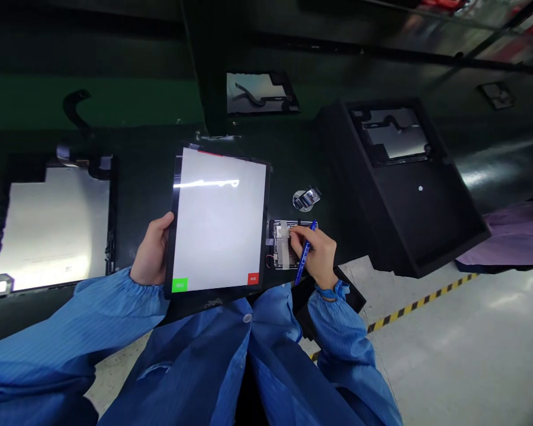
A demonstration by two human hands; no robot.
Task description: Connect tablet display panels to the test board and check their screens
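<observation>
My left hand (153, 251) grips the left edge of a tablet screen (222, 225), thumb along its dark border. The screen is lit white, with a green box at its lower left corner and a red one at its lower right. My right hand (320, 255) is closed around a blue pen (305, 254), its fingertips over a small circuit board (278, 244) with a pale tape strip across it. This board lies just right of the screen. Whether the fingertips touch it I cannot tell. Beyond the board sits a small shiny round metal piece (302, 201).
A bare display panel (55, 225) with a black flex cable lies at left, another panel (253, 94) at the back. To the right, a black foam tray (439, 219) holds one more panel. A person's purple sleeve (506, 234) shows at far right, above floor with striped tape (417, 305).
</observation>
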